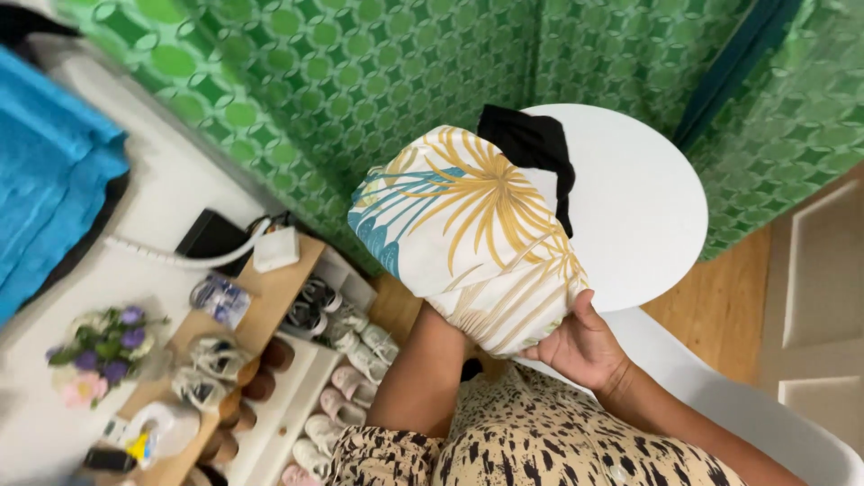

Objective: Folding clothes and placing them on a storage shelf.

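Observation:
I hold up a white cloth with yellow and teal palm-leaf print (468, 234) in front of me. My left hand is hidden inside or behind the cloth; only its forearm (418, 369) shows below it. My right hand (580, 346) grips the cloth's lower right edge with the thumb on top. A black cloth (531, 144) lies on the round white table (639, 207) behind the printed one.
Green patterned curtains (360, 72) hang behind the table. A white chair edge (747, 405) is under my right arm. At left, a wooden shoe rack (270, 306) holds several shoes, a flower bunch (103, 351) and small items. Blue fabric (45, 180) lies far left.

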